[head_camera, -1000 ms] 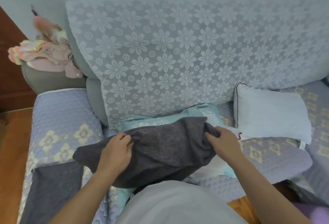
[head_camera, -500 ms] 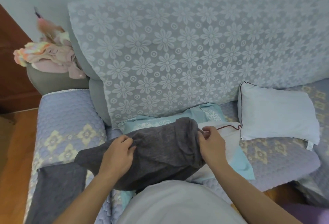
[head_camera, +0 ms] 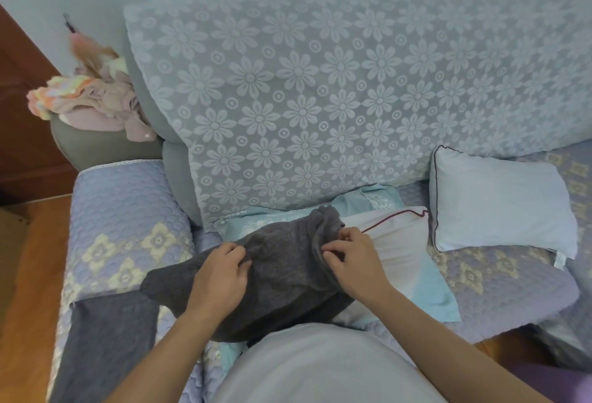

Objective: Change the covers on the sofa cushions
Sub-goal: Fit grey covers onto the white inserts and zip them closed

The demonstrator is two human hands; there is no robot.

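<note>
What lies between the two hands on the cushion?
In the head view, only bunched dark grey cover spans from left hand to right hand.

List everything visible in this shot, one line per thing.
dark grey cushion cover: one, half on the cushion in front of the person
white cushion: one, dark red piping, right end bare
second white cushion: one, uncovered, on the seat at right
light blue cover: one, flat under the cushion
lace floral throw: one, pale blue, over the backrest
quilted sofa cover: lavender, on seat and armrest
clothes pile: pink, on left armrest
left hand: grips the grey cover
right hand: pinches its opening
</note>
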